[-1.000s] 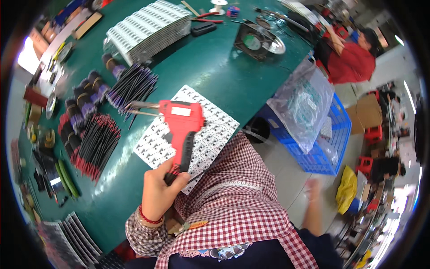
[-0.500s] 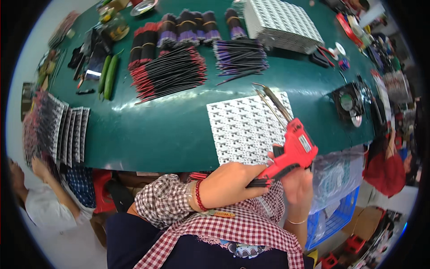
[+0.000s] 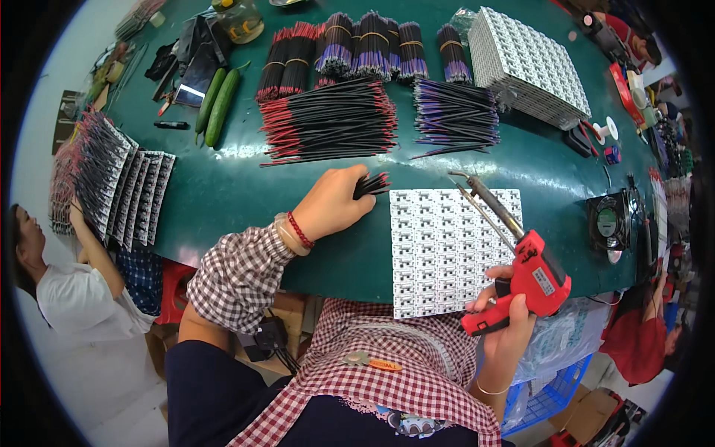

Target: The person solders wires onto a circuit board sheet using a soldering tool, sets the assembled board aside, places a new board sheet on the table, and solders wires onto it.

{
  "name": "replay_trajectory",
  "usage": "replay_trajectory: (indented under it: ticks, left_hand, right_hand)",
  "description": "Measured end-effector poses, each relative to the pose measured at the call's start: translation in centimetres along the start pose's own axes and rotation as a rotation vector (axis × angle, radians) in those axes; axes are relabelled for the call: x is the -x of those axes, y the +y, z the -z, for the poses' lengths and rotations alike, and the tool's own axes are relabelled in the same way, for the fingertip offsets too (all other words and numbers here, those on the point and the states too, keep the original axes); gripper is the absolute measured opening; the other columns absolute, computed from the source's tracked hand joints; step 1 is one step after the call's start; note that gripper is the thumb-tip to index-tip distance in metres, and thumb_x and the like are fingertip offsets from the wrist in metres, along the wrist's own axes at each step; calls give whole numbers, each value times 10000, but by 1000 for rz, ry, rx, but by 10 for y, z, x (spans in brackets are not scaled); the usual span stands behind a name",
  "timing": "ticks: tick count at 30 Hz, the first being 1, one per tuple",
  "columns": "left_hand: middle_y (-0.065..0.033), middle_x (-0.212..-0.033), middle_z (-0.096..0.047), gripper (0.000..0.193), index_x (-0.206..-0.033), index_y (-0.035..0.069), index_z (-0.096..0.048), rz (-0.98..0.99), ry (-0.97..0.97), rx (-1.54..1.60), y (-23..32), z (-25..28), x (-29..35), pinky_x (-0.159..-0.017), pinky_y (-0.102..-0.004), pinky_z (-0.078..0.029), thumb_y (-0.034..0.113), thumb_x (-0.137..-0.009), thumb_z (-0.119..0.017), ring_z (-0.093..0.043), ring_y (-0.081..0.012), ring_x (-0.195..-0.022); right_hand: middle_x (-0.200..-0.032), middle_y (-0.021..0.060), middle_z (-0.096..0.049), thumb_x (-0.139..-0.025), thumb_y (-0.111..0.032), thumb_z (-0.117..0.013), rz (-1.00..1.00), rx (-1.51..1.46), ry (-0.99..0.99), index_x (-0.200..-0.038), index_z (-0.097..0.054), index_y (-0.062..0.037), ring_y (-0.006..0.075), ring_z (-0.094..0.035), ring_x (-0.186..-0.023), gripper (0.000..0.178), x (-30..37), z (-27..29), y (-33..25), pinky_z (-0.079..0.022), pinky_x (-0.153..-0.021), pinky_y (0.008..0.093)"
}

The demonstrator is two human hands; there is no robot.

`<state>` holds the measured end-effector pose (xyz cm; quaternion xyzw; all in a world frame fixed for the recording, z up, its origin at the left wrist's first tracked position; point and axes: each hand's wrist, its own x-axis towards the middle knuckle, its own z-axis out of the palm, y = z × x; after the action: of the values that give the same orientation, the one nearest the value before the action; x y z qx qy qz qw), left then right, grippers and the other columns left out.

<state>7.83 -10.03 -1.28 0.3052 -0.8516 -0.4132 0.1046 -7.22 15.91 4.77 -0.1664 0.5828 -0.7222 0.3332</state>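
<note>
My left hand (image 3: 334,203) is closed round a small bunch of wires (image 3: 371,185), black with red ends, over the table just left of a white panel of circuit boards (image 3: 424,253). In my right hand (image 3: 508,328) is a red trigger-type soldering gun (image 3: 542,279), gripped by its handle. Its metal tip and thin feed tube point up and to the left, above the panel's right part. Beyond my left hand lies a loose pile of red-ended black wires (image 3: 328,123). A pile of purple-ended black wires (image 3: 456,115) is to its right.
Banded wire bundles (image 3: 372,48) and a tall stack of white panels (image 3: 529,67) stand at the back. Two cucumbers (image 3: 221,108) and a marker (image 3: 171,125) lie left. A small fan (image 3: 607,222) is at right. A co-worker (image 3: 86,276) sits at left beside wired panels (image 3: 138,194).
My left hand has moved from beside the soldering gun's handle forward and left, carrying the wires. The gun sits slightly lower and further right in view. The view itself has shifted.
</note>
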Motion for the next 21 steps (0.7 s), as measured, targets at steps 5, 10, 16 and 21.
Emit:
replay_trajectory:
  ticks: [5, 10, 16, 21]
  left_hand:
    - [-172, -667, -550, 206, -804, -43, -557, 25, 29, 126, -5, -8, -12, -577, -356, -428, 126, -746, -661, -525, -276, -571]
    - [-184, -689, -566, 186, -806, -17, -578, -24, 99, -38, -3, -13, -12, -568, -371, -430, 137, -741, -658, -558, -322, -607]
    - [-161, -610, -570, 169, -806, 22, -592, 56, 109, -94, 2, -18, -10, -538, -408, -441, 169, -739, -644, -572, -353, -578]
    - [-147, -603, -584, 165, -809, 30, -592, 46, 102, -150, 4, -20, -10, -537, -413, -451, 170, -733, -635, -581, -352, -577]
  right_hand:
    - [-659, 129, -569, -932, -296, -540, -114, 132, 9, -1207, -424, 54, 142, -513, -481, 461, 7, 4, -1, -492, -496, 304]
    - [-628, 81, -597, -870, -138, -560, -241, 324, 11, -735, -588, 25, 102, -533, -518, 213, 0, -20, 3, -426, -494, 242]
    - [-621, 52, -573, -887, -158, -587, -298, 286, -4, -751, -575, 13, 102, -535, -524, 219, 4, -27, 17, -428, -498, 240]
    - [-593, 66, -540, -889, -106, -529, -261, 392, -64, -864, -538, 45, 111, -481, -447, 153, 4, -24, 27, -426, -459, 253]
